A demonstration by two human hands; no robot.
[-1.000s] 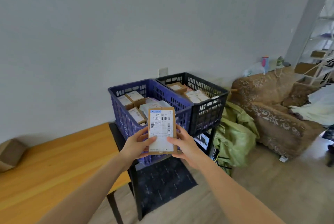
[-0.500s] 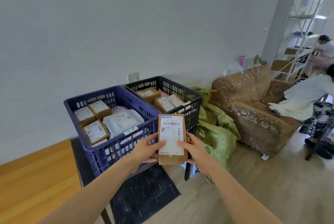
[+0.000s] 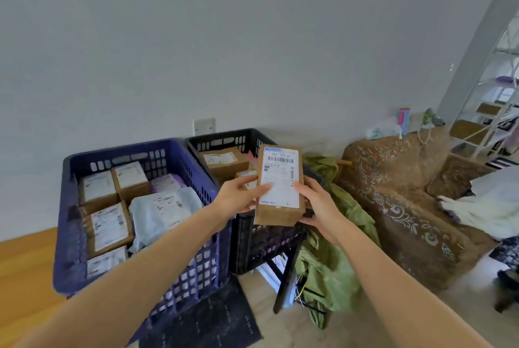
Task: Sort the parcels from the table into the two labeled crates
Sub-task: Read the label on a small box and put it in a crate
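Note:
A brown cardboard parcel (image 3: 279, 186) with a white barcode label is held upright between both hands, above the front of the black crate (image 3: 222, 140). My left hand (image 3: 238, 198) grips its left edge, thumb across the label. My right hand (image 3: 316, 203) grips its right edge and underside. The black crate holds a few brown parcels. Left of it, touching, stands the blue crate (image 3: 73, 235), filled with several labelled boxes and a grey-white mailer bag.
The wooden table (image 3: 25, 260) shows at the far left. A dark stand and mat (image 3: 207, 322) lie under the crates. A green bag (image 3: 328, 258) slumps to the right of the black crate. Farther right is a brown patterned sofa (image 3: 404, 196).
The view has swung right from the table and closed in on the crates. The parcel, held in both hands throughout, has moved from in front of the blue crate to above the black crate.

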